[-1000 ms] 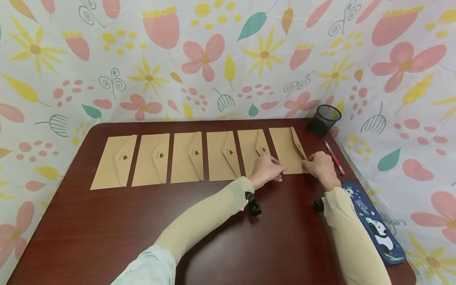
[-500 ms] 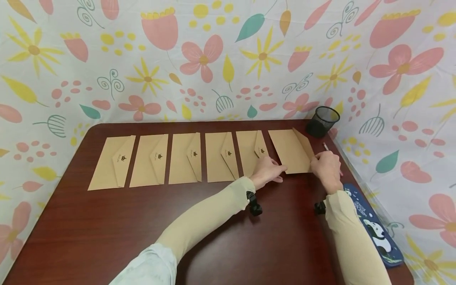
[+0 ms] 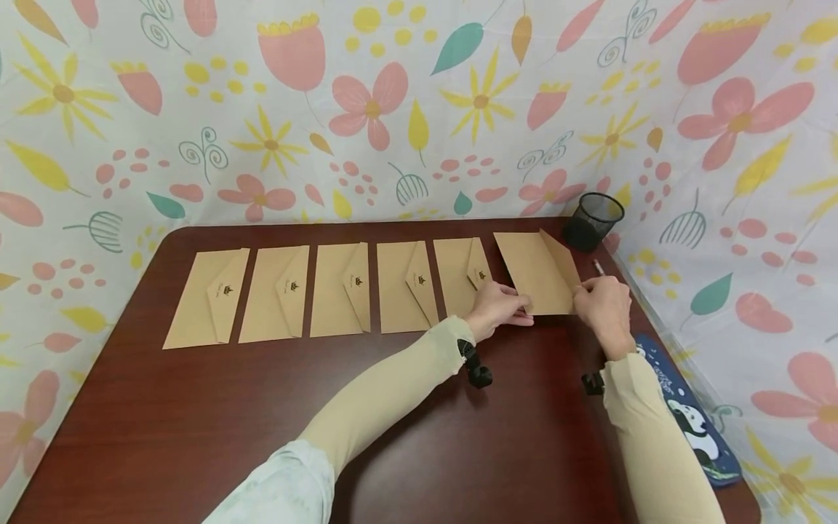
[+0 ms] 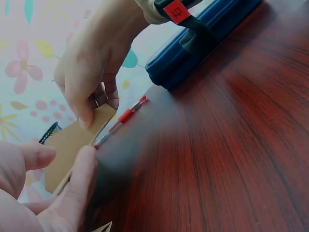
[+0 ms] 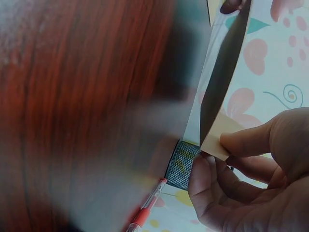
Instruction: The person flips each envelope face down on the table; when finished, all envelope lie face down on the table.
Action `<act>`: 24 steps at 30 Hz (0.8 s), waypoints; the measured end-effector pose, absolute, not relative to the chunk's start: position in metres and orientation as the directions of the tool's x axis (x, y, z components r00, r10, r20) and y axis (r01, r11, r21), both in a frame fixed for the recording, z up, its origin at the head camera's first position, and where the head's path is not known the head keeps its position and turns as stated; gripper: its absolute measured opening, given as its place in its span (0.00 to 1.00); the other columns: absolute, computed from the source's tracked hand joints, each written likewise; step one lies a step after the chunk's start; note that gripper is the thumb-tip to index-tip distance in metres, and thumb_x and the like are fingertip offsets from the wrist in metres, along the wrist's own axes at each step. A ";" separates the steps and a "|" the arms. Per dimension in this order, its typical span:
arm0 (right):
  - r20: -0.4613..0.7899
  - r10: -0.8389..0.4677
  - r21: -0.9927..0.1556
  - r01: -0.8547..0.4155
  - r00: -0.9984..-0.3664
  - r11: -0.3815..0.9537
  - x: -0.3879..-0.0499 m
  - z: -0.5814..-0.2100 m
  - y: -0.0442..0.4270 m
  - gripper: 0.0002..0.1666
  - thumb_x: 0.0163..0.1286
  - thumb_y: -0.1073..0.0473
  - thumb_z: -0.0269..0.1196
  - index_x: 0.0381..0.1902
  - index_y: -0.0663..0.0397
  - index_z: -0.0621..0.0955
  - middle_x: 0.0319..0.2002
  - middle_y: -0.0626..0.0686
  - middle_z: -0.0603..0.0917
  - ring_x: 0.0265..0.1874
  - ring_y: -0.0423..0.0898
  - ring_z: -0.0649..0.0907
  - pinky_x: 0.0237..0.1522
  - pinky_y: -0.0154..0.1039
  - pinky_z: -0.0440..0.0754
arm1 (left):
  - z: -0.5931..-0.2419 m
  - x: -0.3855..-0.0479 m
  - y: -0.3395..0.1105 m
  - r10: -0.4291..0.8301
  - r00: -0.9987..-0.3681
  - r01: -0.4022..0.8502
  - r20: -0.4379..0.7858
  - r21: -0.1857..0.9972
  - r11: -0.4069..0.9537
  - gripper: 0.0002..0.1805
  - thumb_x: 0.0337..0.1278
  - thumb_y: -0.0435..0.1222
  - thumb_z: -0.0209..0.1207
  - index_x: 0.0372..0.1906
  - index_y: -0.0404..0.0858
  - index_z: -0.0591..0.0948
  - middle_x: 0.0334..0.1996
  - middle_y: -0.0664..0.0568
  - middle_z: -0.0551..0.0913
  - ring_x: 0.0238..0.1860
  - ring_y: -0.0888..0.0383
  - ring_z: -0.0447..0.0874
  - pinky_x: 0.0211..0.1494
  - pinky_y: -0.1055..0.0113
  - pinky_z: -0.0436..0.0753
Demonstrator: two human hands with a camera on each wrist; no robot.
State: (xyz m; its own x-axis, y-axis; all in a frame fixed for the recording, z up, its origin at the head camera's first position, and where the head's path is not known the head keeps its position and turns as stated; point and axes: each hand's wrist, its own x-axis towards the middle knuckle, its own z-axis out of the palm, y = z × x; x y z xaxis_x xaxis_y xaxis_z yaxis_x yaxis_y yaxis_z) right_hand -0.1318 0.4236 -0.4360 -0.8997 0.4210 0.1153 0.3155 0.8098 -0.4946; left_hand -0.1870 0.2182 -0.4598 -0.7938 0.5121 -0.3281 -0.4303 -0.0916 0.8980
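Observation:
At the right end of a row of tan envelopes lies one envelope [image 3: 537,273] with its flap unfolded to the right. The right hand [image 3: 605,309] pinches the flap's near corner between thumb and fingers, as the right wrist view also shows on the flap [image 5: 217,145]. At the envelope's near left corner is the left hand [image 3: 499,309], its thumb above and fingers below the edge; in the left wrist view the envelope [image 4: 72,145] is raised off the table there. Several other envelopes [image 3: 340,291] lie flat with crown-printed flaps folded over.
A black mesh cup [image 3: 589,222] stands at the back right corner. A red pen [image 4: 126,116] lies by the right edge, partly behind the right hand in the head view. Nearer is a blue panda case [image 3: 694,426]. A patterned cloth hangs behind the dark red table [image 3: 262,407].
The flap has swung outward to the right, with the right hand moving along with it. The left hand has shifted slightly right and now grips the envelope's near left corner.

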 end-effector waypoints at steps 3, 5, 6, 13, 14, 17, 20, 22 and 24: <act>0.132 0.421 -0.500 0.306 -0.897 0.810 -0.131 -0.434 0.421 0.20 0.75 0.60 0.57 0.39 0.66 0.93 0.38 0.67 0.92 0.40 0.66 0.86 0.37 0.48 0.78 | -0.461 -0.189 0.222 0.513 -0.797 -0.442 -0.318 0.886 -0.137 0.20 0.63 0.23 0.68 0.59 0.28 0.81 0.31 0.38 0.91 0.25 0.53 0.93 0.35 0.66 0.93; 0.144 0.420 -0.506 0.298 -0.896 0.809 -0.129 -0.434 0.419 0.20 0.76 0.60 0.57 0.41 0.67 0.93 0.39 0.68 0.92 0.41 0.67 0.86 0.36 0.44 0.77 | -0.461 -0.189 0.223 0.508 -0.799 -0.445 -0.322 0.885 -0.139 0.24 0.63 0.23 0.68 0.63 0.31 0.79 0.29 0.40 0.90 0.31 0.45 0.96 0.38 0.64 0.94; 0.148 0.421 -0.511 0.295 -0.895 0.807 -0.128 -0.433 0.418 0.20 0.77 0.59 0.58 0.42 0.67 0.93 0.39 0.68 0.92 0.41 0.67 0.86 0.35 0.44 0.76 | -0.461 -0.189 0.224 0.507 -0.799 -0.446 -0.323 0.884 -0.139 0.24 0.64 0.22 0.68 0.63 0.31 0.78 0.29 0.41 0.90 0.35 0.40 0.97 0.40 0.62 0.94; 0.177 0.432 -0.536 0.282 -0.884 0.796 -0.122 -0.432 0.413 0.21 0.81 0.55 0.60 0.49 0.68 0.91 0.42 0.71 0.92 0.47 0.72 0.86 0.45 0.60 0.82 | -0.461 -0.188 0.224 0.504 -0.803 -0.436 -0.319 0.891 -0.130 0.26 0.64 0.21 0.67 0.65 0.34 0.77 0.30 0.46 0.87 0.46 0.31 0.95 0.53 0.58 0.94; 0.170 0.435 -0.544 0.284 -0.884 0.790 -0.121 -0.433 0.413 0.23 0.82 0.53 0.60 0.50 0.68 0.91 0.44 0.71 0.92 0.49 0.72 0.85 0.48 0.62 0.82 | -0.461 -0.188 0.223 0.507 -0.802 -0.433 -0.315 0.892 -0.131 0.26 0.64 0.21 0.67 0.65 0.34 0.77 0.31 0.46 0.87 0.43 0.33 0.96 0.53 0.58 0.94; 0.138 0.442 -0.572 0.293 -0.886 0.766 -0.121 -0.433 0.413 0.29 0.85 0.46 0.57 0.55 0.67 0.89 0.49 0.72 0.91 0.54 0.73 0.84 0.56 0.66 0.81 | -0.462 -0.190 0.221 0.523 -0.798 -0.427 -0.299 0.893 -0.141 0.25 0.65 0.20 0.66 0.64 0.34 0.76 0.33 0.45 0.87 0.34 0.41 0.97 0.55 0.54 0.93; 0.100 0.449 -0.591 0.310 -0.888 0.745 -0.121 -0.434 0.414 0.36 0.86 0.40 0.52 0.59 0.68 0.88 0.52 0.73 0.90 0.56 0.72 0.83 0.57 0.66 0.81 | -0.463 -0.192 0.220 0.531 -0.796 -0.422 -0.291 0.895 -0.143 0.23 0.66 0.21 0.67 0.62 0.36 0.77 0.36 0.45 0.87 0.31 0.46 0.96 0.62 0.50 0.91; 0.072 0.449 -0.602 0.320 -0.891 0.732 -0.120 -0.435 0.416 0.38 0.87 0.38 0.49 0.60 0.68 0.87 0.51 0.74 0.89 0.55 0.72 0.83 0.53 0.62 0.81 | -0.463 -0.193 0.219 0.530 -0.795 -0.420 -0.294 0.898 -0.132 0.22 0.66 0.22 0.67 0.61 0.37 0.77 0.37 0.45 0.87 0.34 0.43 0.97 0.67 0.48 0.88; 0.044 0.447 -0.612 0.329 -0.894 0.719 -0.119 -0.436 0.417 0.39 0.88 0.38 0.47 0.61 0.68 0.86 0.49 0.73 0.88 0.53 0.69 0.83 0.48 0.54 0.79 | -0.464 -0.193 0.219 0.531 -0.794 -0.416 -0.296 0.901 -0.120 0.22 0.67 0.23 0.67 0.61 0.38 0.77 0.37 0.46 0.87 0.39 0.40 0.97 0.70 0.47 0.86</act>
State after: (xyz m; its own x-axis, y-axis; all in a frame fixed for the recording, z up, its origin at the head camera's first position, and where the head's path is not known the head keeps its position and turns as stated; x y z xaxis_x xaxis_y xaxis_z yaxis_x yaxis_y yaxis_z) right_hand -0.1191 0.4173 -0.4355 -0.8935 0.4469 0.0439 0.3294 0.7188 -0.6122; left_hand -0.1933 0.2186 -0.4639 -0.7939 0.5314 -0.2956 -0.4162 -0.1204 0.9013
